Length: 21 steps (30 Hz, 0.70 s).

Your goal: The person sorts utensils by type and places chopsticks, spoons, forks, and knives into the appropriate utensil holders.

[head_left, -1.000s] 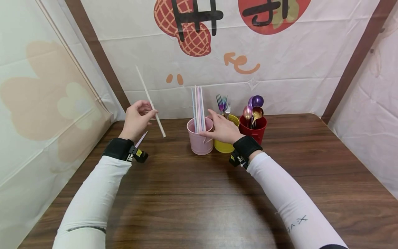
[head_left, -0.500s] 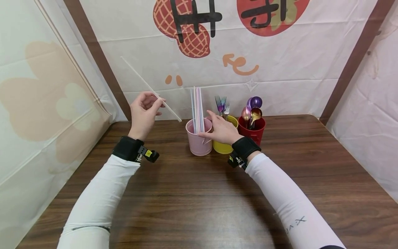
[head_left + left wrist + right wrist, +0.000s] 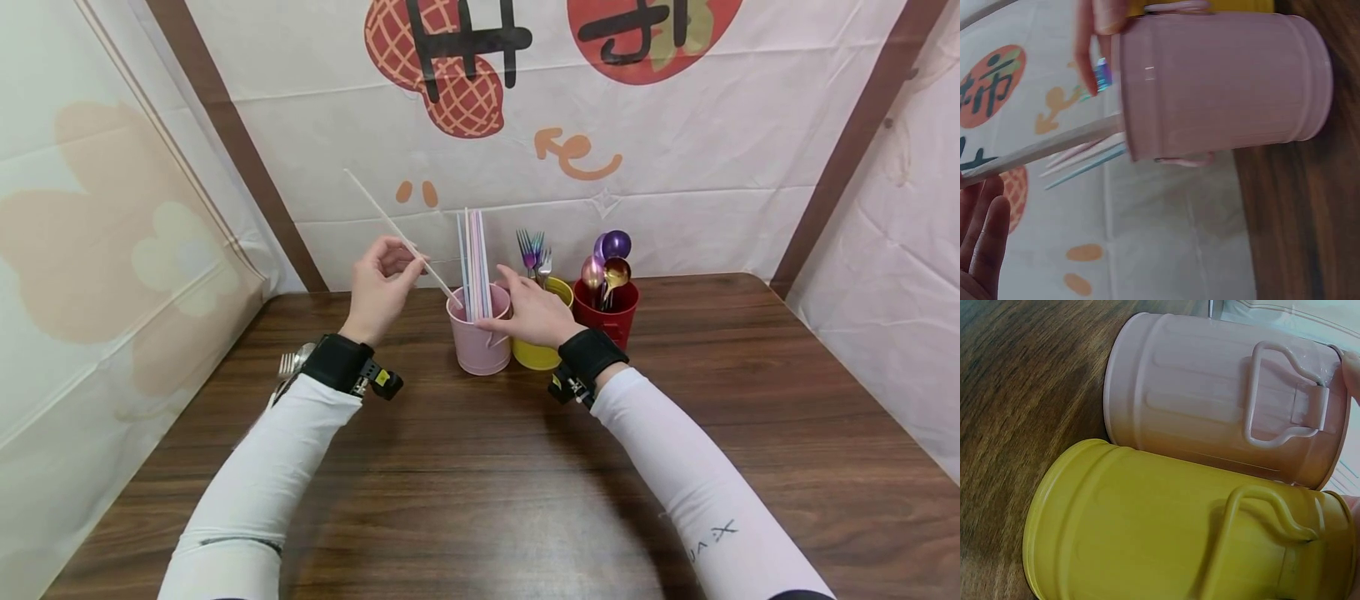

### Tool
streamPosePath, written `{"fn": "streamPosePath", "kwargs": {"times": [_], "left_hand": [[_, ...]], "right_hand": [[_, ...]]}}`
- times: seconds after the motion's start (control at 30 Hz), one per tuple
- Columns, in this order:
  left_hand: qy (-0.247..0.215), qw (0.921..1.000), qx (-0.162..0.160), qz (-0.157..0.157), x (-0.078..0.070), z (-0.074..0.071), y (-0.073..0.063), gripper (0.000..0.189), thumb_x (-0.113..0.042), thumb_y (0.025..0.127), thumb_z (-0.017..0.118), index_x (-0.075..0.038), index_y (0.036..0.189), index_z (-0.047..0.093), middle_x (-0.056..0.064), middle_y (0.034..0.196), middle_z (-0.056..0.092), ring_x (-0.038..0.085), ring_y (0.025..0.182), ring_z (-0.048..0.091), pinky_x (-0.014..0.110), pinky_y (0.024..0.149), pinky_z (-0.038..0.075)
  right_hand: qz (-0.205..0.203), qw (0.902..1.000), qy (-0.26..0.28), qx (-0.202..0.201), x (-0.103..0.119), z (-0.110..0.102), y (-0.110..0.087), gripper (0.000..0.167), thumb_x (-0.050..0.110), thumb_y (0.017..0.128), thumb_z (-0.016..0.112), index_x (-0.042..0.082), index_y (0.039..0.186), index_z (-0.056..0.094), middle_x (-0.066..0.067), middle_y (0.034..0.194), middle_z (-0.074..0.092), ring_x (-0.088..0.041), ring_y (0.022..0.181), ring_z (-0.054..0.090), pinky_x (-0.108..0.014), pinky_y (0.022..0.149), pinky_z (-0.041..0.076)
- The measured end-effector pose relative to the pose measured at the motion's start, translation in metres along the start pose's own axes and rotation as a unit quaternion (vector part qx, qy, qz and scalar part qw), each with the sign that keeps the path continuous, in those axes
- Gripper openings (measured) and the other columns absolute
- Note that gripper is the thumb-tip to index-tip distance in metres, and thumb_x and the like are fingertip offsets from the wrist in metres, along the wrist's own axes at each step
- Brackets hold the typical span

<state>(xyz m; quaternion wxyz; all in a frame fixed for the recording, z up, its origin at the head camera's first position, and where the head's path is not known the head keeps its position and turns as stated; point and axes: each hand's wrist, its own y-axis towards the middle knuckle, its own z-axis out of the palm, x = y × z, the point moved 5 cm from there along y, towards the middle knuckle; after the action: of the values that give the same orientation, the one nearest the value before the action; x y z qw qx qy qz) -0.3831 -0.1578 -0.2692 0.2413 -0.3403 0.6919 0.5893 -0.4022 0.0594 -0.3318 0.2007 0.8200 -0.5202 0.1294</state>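
My left hand (image 3: 384, 287) pinches a white straw (image 3: 386, 218) between thumb and fingers. The straw slants down to the right, its lower end inside the rim of the pink bucket (image 3: 480, 348). Several pastel straws (image 3: 474, 262) stand in that bucket. On its right side, my right hand (image 3: 536, 312) holds the rim, thumb at the front and index finger stretched toward the back. In the left wrist view, the held straw (image 3: 1041, 150) reaches the mouth of the pink bucket (image 3: 1222, 81). Part of the yellow bucket (image 3: 536, 354) lies behind my right hand.
Forks (image 3: 531, 250) stand in the yellow bucket. To its right, a red bucket (image 3: 617, 321) holds several purple, pink and gold spoons (image 3: 617, 246). A fork (image 3: 287, 363) and a spoon (image 3: 303, 353) lie partly hidden beyond my left wrist. A printed cloth (image 3: 660, 175) hangs behind the table.
My left hand has moved right with the straw, whose lower end has gone from the left of the pink bucket into its mouth. The right hand stays at the rim.
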Motion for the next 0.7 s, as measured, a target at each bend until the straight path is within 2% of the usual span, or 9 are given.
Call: {"fn": "streamPosePath", "kwargs": {"times": [0.17, 0.3, 0.4, 0.47, 0.6, 0.7], "left_hand": [[0.05, 0.9975, 0.039, -0.032, 0.012, 0.011, -0.005, 0.02, -0.005, 0.095, 0.062, 0.009, 0.108, 0.057, 0.025, 0.098, 0.068, 0.009, 0.078, 0.064, 0.019, 0.06, 0.052], [0.12, 0.9902, 0.068, -0.022, 0.019, 0.02, -0.008, 0.017, -0.008, 0.096, 0.062, 0.005, 0.105, 0.059, 0.019, 0.094, 0.069, 0.018, 0.08, 0.064, 0.026, 0.068, 0.053], [0.184, 0.979, 0.089, -0.003, 0.025, 0.026, -0.01, 0.014, -0.007, 0.093, 0.064, 0.003, 0.103, 0.061, 0.016, 0.091, 0.071, 0.025, 0.082, 0.065, 0.033, 0.075, 0.051], [0.225, 0.9686, 0.106, -0.002, 0.028, 0.03, -0.011, 0.015, -0.008, 0.092, 0.067, 0.002, 0.102, 0.063, 0.014, 0.091, 0.071, 0.026, 0.083, 0.065, 0.036, 0.076, 0.05], [0.291, 0.9468, 0.134, -0.031, 0.033, 0.034, -0.014, 0.019, -0.015, 0.091, 0.069, -0.003, 0.105, 0.07, 0.01, 0.093, 0.071, 0.023, 0.084, 0.064, 0.038, 0.073, 0.048], [0.332, 0.9323, 0.135, -0.047, 0.034, 0.032, -0.014, 0.023, -0.021, 0.091, 0.07, -0.005, 0.107, 0.073, 0.009, 0.101, 0.07, 0.024, 0.093, 0.061, 0.04, 0.076, 0.048]], "right_hand": [[-0.003, 1.0, -0.001, -0.002, 0.0, 0.0, 0.0, 0.1, 0.068, 0.083, 0.06, 0.014, 0.155, 0.016, -0.01, 0.152, 0.037, -0.028, 0.136, 0.037, -0.047, 0.097, 0.045], [-0.006, 1.0, 0.002, -0.003, 0.0, 0.0, 0.0, 0.1, 0.069, 0.083, 0.059, 0.014, 0.155, 0.016, -0.011, 0.152, 0.037, -0.028, 0.137, 0.036, -0.047, 0.098, 0.044], [-0.008, 1.0, 0.002, -0.004, 0.0, 0.001, 0.0, 0.101, 0.069, 0.083, 0.059, 0.014, 0.155, 0.016, -0.011, 0.152, 0.037, -0.028, 0.136, 0.037, -0.047, 0.097, 0.045], [-0.01, 0.9999, 0.001, -0.006, -0.001, 0.001, 0.0, 0.101, 0.069, 0.083, 0.059, 0.013, 0.155, 0.016, -0.012, 0.151, 0.038, -0.028, 0.136, 0.038, -0.047, 0.096, 0.046], [-0.011, 0.9999, 0.001, -0.006, -0.001, 0.0, 0.0, 0.101, 0.07, 0.083, 0.059, 0.013, 0.155, 0.016, -0.012, 0.151, 0.038, -0.029, 0.135, 0.038, -0.047, 0.095, 0.046], [-0.012, 0.9999, 0.004, -0.006, -0.002, 0.0, 0.0, 0.101, 0.07, 0.083, 0.059, 0.013, 0.155, 0.017, -0.012, 0.151, 0.037, -0.029, 0.136, 0.038, -0.048, 0.096, 0.045]]}}
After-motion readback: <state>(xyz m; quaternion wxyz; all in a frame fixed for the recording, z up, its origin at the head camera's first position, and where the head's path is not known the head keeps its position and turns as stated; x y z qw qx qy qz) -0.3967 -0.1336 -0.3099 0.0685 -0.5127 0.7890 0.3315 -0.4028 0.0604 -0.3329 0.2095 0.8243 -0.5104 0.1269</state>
